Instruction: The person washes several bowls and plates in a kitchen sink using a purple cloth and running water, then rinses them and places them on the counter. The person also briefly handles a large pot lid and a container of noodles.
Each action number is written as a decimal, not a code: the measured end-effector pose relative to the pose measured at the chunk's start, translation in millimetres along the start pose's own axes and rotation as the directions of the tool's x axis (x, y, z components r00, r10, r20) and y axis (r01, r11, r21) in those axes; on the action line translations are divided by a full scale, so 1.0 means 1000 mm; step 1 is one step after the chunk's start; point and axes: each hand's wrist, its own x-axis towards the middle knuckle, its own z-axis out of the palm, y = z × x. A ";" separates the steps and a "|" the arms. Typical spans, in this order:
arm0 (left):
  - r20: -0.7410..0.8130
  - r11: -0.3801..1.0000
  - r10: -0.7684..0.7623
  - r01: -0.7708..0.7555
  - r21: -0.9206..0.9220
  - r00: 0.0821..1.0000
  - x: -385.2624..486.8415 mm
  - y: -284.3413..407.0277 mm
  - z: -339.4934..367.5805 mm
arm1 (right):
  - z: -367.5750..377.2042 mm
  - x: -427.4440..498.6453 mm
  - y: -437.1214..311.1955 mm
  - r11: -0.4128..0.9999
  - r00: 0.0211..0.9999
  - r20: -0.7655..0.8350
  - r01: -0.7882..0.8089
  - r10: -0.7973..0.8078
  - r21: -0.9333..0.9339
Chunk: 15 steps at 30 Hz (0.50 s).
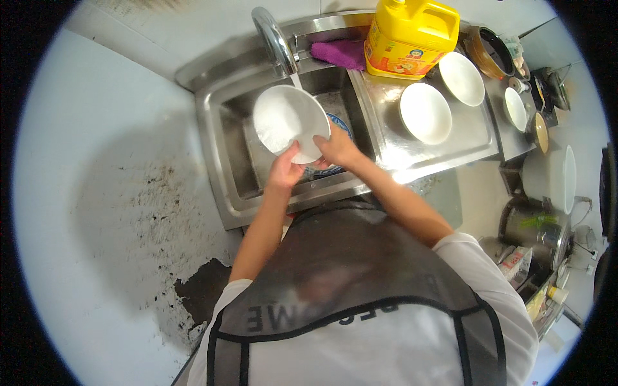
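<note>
A large white bowl point(289, 116) is held over a stainless steel sink point(241, 159), under the chrome faucet point(275, 38), from which water runs. My left hand point(287, 169) grips its near rim with the thumb on the inside. On the rim's right side, my right hand point(335, 144) holds it too, thumb inward. Behind the bowl, partly hidden, a blue-patterned dish point(342, 124) lies in the sink. The fingers under the bowl are mostly hidden.
Two white bowls point(425, 114) point(462, 79) rest on the steel drainboard point(396, 149). Behind them stands a yellow plastic jug point(410, 43) beside a purple cloth point(338, 54). Farther right are a brown pot point(490, 52), a small white bowl point(515, 109) and a large pale tub point(550, 178). A stained wall point(120, 144) borders the sink's left side.
</note>
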 end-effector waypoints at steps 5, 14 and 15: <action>-0.053 0.461 0.376 -0.137 0.877 0.925 0.023 0.074 0.038 | -0.031 0.013 -0.015 0.554 0.885 0.103 0.371 -0.455 -0.745; 0.770 -0.624 0.362 -0.477 0.619 0.526 -0.028 0.013 0.094 | -0.025 0.036 -0.015 0.381 0.894 -0.011 0.180 -0.447 -0.907; 0.662 -0.407 0.543 -0.527 0.746 0.517 -0.031 0.013 0.090 | -0.026 0.037 -0.009 0.375 0.885 -0.005 0.192 -0.466 -0.907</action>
